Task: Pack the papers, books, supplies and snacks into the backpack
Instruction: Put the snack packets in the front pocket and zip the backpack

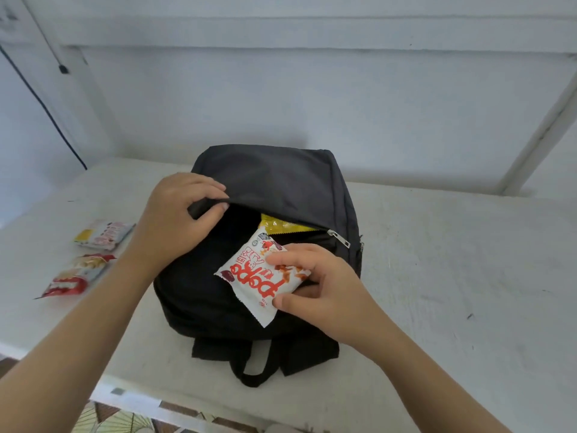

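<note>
while the white table (437, 245) spreads wide under it all, the black backpack (281, 176) lies flat in the middle of it, straps toward the person, one zipped pocket gaping open. the left hand (178, 214) is up at the pocket's top edge, fingers and thumb curled and pinching the flap, holding it raised. the right hand (318, 282) grips the white and red snack packet (259, 276), thumb on the near edge and fingers clamped over its printed face. that packet sits right at the pocket mouth, far end at the opening, the rest over the bag's front. off to the left on the table, well apart from the bag, two more snacks lie: a pale packet (104, 234) farther back, a red packet (78, 276) nearer. a yellow packet (278, 225) peeks out inside the pocket, just beyond the held one. the silver zipper pull (338, 237) rests at the right end of the opening.
</note>
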A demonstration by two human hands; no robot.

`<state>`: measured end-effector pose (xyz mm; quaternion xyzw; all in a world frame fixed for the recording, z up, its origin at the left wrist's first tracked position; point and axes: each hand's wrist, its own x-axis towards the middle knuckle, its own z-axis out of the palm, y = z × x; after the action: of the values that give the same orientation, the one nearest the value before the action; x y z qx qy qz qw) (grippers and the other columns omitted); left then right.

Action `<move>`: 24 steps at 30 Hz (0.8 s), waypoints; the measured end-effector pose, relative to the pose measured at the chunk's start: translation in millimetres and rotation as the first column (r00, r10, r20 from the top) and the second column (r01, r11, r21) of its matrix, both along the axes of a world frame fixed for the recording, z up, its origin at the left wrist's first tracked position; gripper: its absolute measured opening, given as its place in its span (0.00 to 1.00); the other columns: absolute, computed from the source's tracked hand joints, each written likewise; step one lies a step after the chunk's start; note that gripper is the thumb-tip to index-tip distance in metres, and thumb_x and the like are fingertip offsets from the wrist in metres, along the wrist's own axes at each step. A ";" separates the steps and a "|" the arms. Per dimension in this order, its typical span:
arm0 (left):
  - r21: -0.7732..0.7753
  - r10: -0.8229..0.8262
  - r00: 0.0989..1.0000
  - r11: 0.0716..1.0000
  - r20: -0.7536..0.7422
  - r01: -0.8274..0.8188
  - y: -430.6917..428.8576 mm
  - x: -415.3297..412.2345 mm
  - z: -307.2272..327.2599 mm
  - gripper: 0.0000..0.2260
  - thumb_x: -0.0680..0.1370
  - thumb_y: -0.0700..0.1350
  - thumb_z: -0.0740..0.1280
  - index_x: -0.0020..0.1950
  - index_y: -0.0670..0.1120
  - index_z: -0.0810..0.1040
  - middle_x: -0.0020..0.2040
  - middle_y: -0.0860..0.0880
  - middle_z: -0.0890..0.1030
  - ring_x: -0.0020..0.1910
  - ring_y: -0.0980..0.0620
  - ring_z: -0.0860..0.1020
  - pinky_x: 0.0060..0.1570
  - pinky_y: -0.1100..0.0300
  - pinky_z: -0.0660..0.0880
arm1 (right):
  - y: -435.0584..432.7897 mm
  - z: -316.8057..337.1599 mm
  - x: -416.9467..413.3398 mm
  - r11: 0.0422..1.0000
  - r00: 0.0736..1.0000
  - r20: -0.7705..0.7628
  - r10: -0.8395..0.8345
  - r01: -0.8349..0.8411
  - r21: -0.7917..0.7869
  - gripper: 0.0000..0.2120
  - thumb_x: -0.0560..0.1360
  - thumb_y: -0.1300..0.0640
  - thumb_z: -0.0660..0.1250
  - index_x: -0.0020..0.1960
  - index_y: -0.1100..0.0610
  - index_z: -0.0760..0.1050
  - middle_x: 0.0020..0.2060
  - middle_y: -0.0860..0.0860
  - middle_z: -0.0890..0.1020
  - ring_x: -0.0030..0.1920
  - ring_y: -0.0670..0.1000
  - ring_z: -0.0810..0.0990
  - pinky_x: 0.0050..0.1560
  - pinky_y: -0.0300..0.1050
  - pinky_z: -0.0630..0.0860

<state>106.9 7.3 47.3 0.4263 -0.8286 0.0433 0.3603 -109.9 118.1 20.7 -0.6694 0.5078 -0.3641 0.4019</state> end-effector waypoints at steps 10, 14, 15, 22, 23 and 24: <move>-0.073 -0.091 0.996 0.993 -0.016 0.089 -16.9 12.0 11.1 0.07 0.71 0.43 0.69 0.47 0.44 0.84 0.47 0.49 0.83 0.50 0.56 0.77 0.54 0.56 0.72 | -27.4 14.3 20.7 0.971 0.812 -0.580 0.065 -0.185 -0.150 0.36 0.70 0.44 0.71 0.73 0.39 0.56 0.72 0.40 0.56 0.69 0.44 0.62 0.64 0.39 0.67; -0.069 -0.136 0.990 0.989 -0.033 0.134 -24.1 15.2 11.7 0.07 0.72 0.43 0.69 0.47 0.44 0.84 0.46 0.51 0.83 0.49 0.59 0.76 0.54 0.56 0.73 | -33.8 19.1 23.8 0.958 0.713 -0.700 -0.027 -0.181 -0.222 0.36 0.70 0.36 0.66 0.74 0.37 0.54 0.73 0.42 0.56 0.69 0.46 0.64 0.63 0.39 0.66; -0.064 -0.147 0.988 0.987 -0.038 0.145 -25.5 16.0 11.4 0.07 0.72 0.44 0.69 0.47 0.44 0.84 0.47 0.53 0.82 0.50 0.60 0.76 0.55 0.55 0.74 | -35.2 17.9 26.3 0.955 0.696 -0.716 -0.059 -0.170 -0.245 0.36 0.70 0.34 0.65 0.74 0.37 0.54 0.73 0.42 0.57 0.68 0.46 0.65 0.62 0.38 0.67; -0.024 -0.224 0.972 0.975 -0.070 0.223 -29.9 18.6 13.0 0.11 0.72 0.49 0.65 0.46 0.45 0.84 0.49 0.56 0.80 0.51 0.56 0.77 0.54 0.49 0.75 | -46.4 5.6 48.3 0.789 0.664 -0.586 -0.463 0.009 -0.614 0.22 0.65 0.35 0.71 0.51 0.50 0.82 0.48 0.51 0.78 0.42 0.48 0.79 0.32 0.35 0.71; -0.017 -0.231 0.970 0.973 -0.071 0.230 -30.6 18.7 12.6 0.11 0.72 0.49 0.64 0.46 0.45 0.84 0.49 0.56 0.80 0.51 0.56 0.77 0.53 0.48 0.75 | -48.1 5.0 51.5 0.758 0.668 -0.551 -0.500 0.029 -0.652 0.20 0.65 0.38 0.72 0.47 0.52 0.82 0.46 0.51 0.77 0.40 0.48 0.78 0.31 0.35 0.70; -0.009 -0.236 0.969 0.972 -0.073 0.236 -31.5 19.3 12.3 0.12 0.72 0.50 0.64 0.46 0.46 0.84 0.49 0.56 0.80 0.51 0.57 0.77 0.53 0.48 0.75 | -49.6 5.0 54.9 0.733 0.671 -0.518 -0.530 0.055 -0.678 0.18 0.64 0.39 0.74 0.45 0.53 0.81 0.44 0.51 0.77 0.40 0.48 0.77 0.31 0.35 0.68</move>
<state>126.2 -24.2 59.6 0.3258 -0.8597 -0.0155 0.3930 -55.0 68.5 25.8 -0.7491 0.5791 -0.2980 -0.1214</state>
